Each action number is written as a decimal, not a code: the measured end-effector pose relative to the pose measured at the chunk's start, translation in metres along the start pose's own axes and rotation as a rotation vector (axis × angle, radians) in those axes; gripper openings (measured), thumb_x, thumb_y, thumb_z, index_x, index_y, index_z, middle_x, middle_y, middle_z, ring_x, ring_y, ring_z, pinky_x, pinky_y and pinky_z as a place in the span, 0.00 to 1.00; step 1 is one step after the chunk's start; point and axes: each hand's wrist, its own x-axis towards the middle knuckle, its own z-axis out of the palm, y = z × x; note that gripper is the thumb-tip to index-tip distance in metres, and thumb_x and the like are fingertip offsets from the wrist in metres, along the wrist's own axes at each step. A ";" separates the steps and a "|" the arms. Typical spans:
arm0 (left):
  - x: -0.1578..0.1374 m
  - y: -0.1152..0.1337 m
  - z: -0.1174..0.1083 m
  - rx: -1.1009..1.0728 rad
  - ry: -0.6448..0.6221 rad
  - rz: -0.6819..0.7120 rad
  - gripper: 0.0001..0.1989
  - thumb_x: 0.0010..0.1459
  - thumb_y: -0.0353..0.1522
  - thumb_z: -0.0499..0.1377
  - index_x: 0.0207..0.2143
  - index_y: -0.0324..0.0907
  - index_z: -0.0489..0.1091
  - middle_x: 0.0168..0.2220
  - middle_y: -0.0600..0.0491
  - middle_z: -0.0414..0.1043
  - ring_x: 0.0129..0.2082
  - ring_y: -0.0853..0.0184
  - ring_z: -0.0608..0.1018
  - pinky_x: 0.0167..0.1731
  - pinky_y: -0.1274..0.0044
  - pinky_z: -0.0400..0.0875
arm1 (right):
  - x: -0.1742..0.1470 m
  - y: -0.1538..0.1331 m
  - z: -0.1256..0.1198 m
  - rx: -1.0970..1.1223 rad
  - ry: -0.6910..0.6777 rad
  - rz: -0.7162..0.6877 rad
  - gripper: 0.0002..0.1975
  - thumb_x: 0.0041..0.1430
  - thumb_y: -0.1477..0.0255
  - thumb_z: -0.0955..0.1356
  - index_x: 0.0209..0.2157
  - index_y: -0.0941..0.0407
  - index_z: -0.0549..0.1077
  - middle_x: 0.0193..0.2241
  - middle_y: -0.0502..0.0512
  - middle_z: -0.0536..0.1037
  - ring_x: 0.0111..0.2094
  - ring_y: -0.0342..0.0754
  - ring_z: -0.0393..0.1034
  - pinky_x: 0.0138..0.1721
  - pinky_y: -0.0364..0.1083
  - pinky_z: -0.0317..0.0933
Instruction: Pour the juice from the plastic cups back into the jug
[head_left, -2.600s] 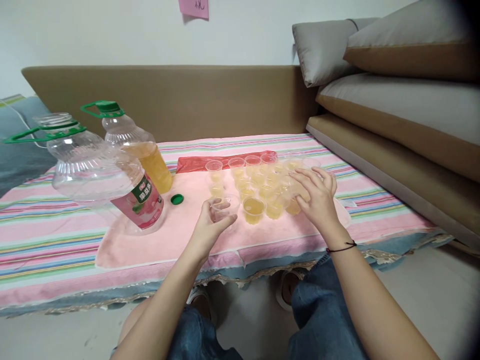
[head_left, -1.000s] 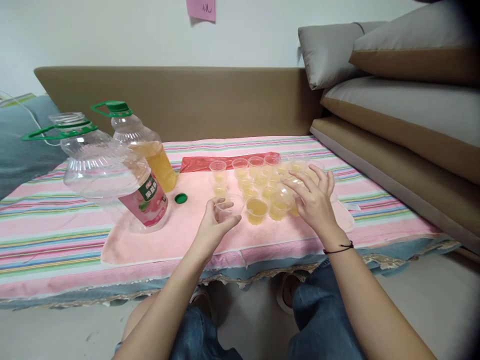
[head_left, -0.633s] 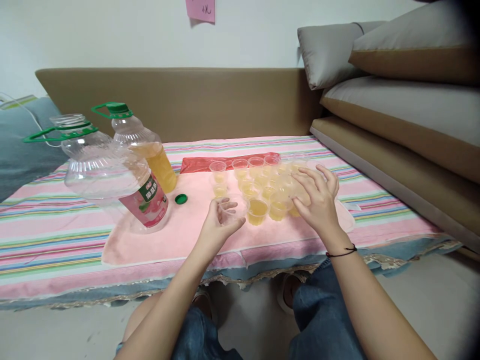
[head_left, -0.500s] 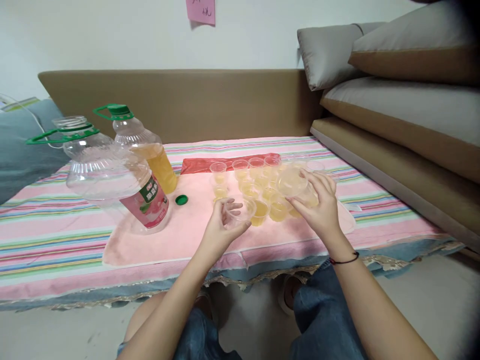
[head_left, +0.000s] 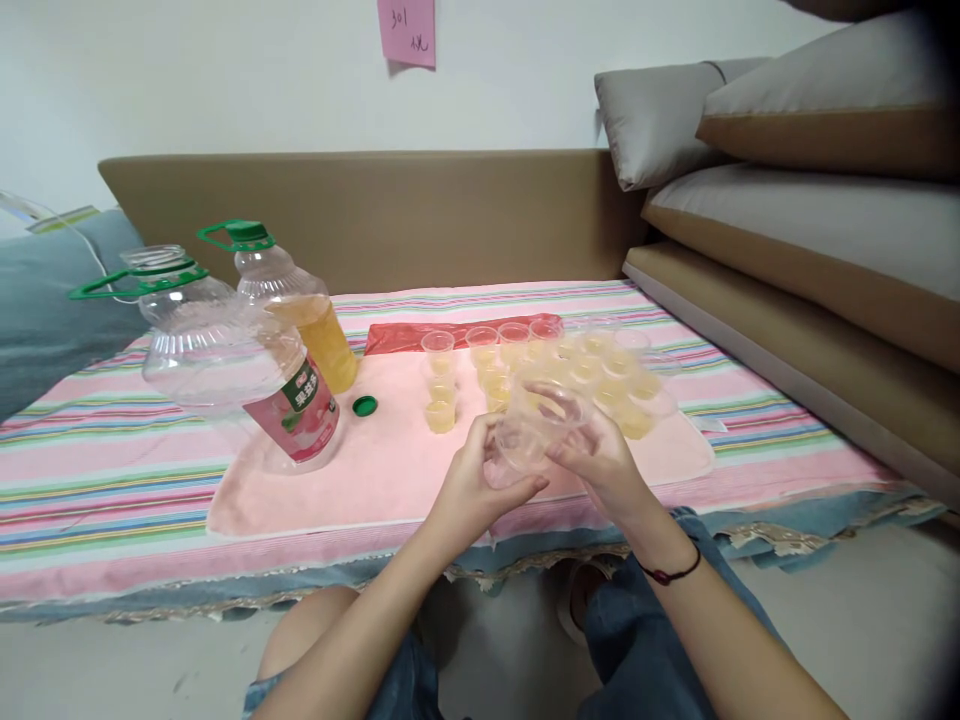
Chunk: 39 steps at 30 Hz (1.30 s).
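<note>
Two hands hold clear cups point(head_left: 525, 440) together, a little right of the centre of the frame.
The left hand point(head_left: 480, 478) curls around the lower left of the cups, and the right hand point(head_left: 606, 462) grips them from the right, thumb on the near side. The cups look tilted, and their shared long axis seems to run from lower left to upper right; the rims overlap, so I cannot tell which way each mouth points. The thin walls could bend or slip, if the fingers press unevenly. Because filled cups point(head_left: 634, 418) stand just behind, a careless knuckle could tip one and wet the pink cloth point(head_left: 300, 505).
</note>
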 end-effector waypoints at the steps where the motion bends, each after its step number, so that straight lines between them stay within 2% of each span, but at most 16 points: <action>1: 0.000 0.001 0.000 -0.021 0.003 0.010 0.28 0.49 0.35 0.70 0.50 0.44 0.63 0.51 0.48 0.73 0.52 0.60 0.75 0.53 0.68 0.68 | 0.000 0.001 0.000 -0.003 -0.023 0.014 0.28 0.52 0.59 0.77 0.54 0.49 0.73 0.60 0.57 0.71 0.65 0.57 0.60 0.67 0.60 0.53; 5: 0.000 0.003 -0.001 -0.035 0.056 0.036 0.28 0.49 0.36 0.70 0.50 0.44 0.63 0.51 0.48 0.72 0.53 0.59 0.75 0.54 0.68 0.68 | 0.000 0.006 -0.008 -0.040 -0.115 0.048 0.39 0.50 0.53 0.77 0.61 0.47 0.65 0.65 0.60 0.64 0.67 0.58 0.56 0.66 0.61 0.54; 9: 0.000 0.002 -0.004 0.010 0.079 0.045 0.28 0.49 0.38 0.70 0.50 0.44 0.64 0.50 0.48 0.72 0.53 0.58 0.75 0.54 0.67 0.68 | 0.002 0.003 -0.019 -0.156 -0.106 0.006 0.48 0.50 0.43 0.73 0.66 0.47 0.55 0.67 0.63 0.60 0.70 0.58 0.50 0.67 0.61 0.53; 11: 0.000 0.002 -0.005 0.049 0.075 0.036 0.28 0.49 0.37 0.70 0.49 0.44 0.64 0.50 0.48 0.73 0.52 0.58 0.75 0.54 0.66 0.68 | 0.002 -0.001 -0.024 -0.205 -0.110 -0.014 0.46 0.52 0.44 0.72 0.66 0.46 0.54 0.67 0.63 0.59 0.70 0.57 0.49 0.67 0.62 0.53; 16: 0.001 0.002 -0.006 0.180 0.060 0.011 0.27 0.47 0.35 0.69 0.49 0.44 0.64 0.49 0.48 0.75 0.50 0.58 0.76 0.53 0.65 0.68 | 0.000 -0.006 -0.030 -0.249 -0.142 -0.058 0.39 0.56 0.54 0.74 0.64 0.44 0.56 0.65 0.62 0.63 0.68 0.55 0.54 0.66 0.61 0.53; 20: 0.001 0.000 -0.007 0.265 0.078 0.030 0.27 0.46 0.35 0.69 0.49 0.44 0.65 0.48 0.48 0.75 0.48 0.57 0.77 0.51 0.65 0.69 | -0.002 -0.006 -0.031 -0.273 -0.168 -0.059 0.38 0.57 0.58 0.74 0.65 0.44 0.56 0.63 0.61 0.66 0.67 0.55 0.57 0.65 0.61 0.55; 27: 0.002 -0.003 -0.008 0.480 0.092 0.079 0.28 0.44 0.34 0.69 0.49 0.45 0.67 0.49 0.47 0.75 0.50 0.52 0.76 0.50 0.62 0.68 | -0.003 -0.007 -0.028 -0.314 -0.139 -0.012 0.40 0.56 0.60 0.74 0.66 0.47 0.57 0.55 0.61 0.73 0.58 0.55 0.68 0.63 0.60 0.59; 34: 0.002 0.000 -0.007 0.539 0.074 0.131 0.28 0.43 0.32 0.69 0.49 0.46 0.69 0.46 0.49 0.77 0.45 0.54 0.77 0.46 0.64 0.69 | -0.004 -0.008 -0.027 -0.298 -0.175 -0.005 0.42 0.55 0.63 0.76 0.67 0.47 0.56 0.54 0.60 0.74 0.58 0.55 0.68 0.63 0.61 0.59; 39: 0.001 -0.002 -0.009 0.546 0.085 0.182 0.28 0.44 0.34 0.70 0.49 0.46 0.69 0.46 0.49 0.77 0.45 0.55 0.77 0.46 0.64 0.70 | -0.006 -0.011 -0.023 -0.303 -0.183 0.026 0.42 0.53 0.64 0.77 0.65 0.47 0.57 0.54 0.60 0.75 0.60 0.56 0.66 0.66 0.64 0.52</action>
